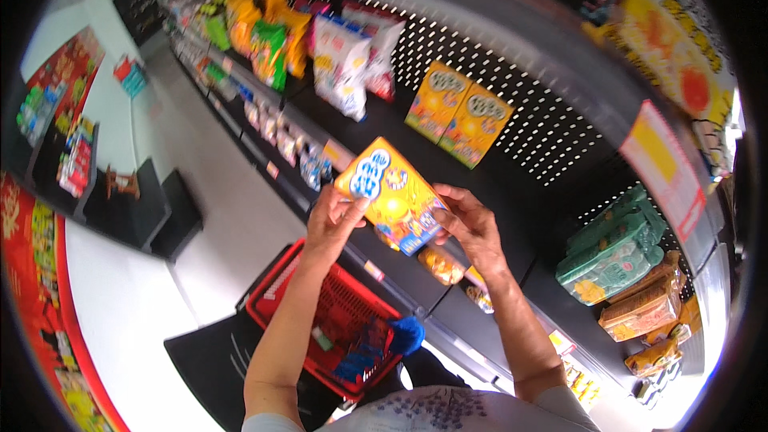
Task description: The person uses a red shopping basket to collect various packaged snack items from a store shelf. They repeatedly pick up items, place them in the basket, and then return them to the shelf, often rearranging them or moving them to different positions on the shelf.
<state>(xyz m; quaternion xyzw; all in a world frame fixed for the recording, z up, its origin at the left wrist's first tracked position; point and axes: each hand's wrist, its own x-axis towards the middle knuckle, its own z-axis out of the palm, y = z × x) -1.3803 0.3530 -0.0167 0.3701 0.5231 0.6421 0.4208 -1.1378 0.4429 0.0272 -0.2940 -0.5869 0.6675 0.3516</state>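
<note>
A yellow-orange snack box (396, 198) is held tilted between both hands, its printed front facing up. My left hand (336, 216) grips its left edge, the thumb lying on the front. At the lower right edge my right hand (471, 225) holds it with thumb and fingers. Beyond the box, two similar yellow boxes (459, 113) stand side by side on a black shelf (384, 141) against the perforated back panel. White snack bags (342, 63) stand to their left. Below my forearms is a red plastic basket (321, 318) with some dark blue and red packages inside.
Green packs (615, 252) and brown bread-like packages (645, 306) lie on the shelf at the right. Lower shelves hold small bags (441, 265). An upper shelf edge with a price tag (663, 165) curves overhead. On the left are a pale floor (204, 192) and a dark display stand (144, 210).
</note>
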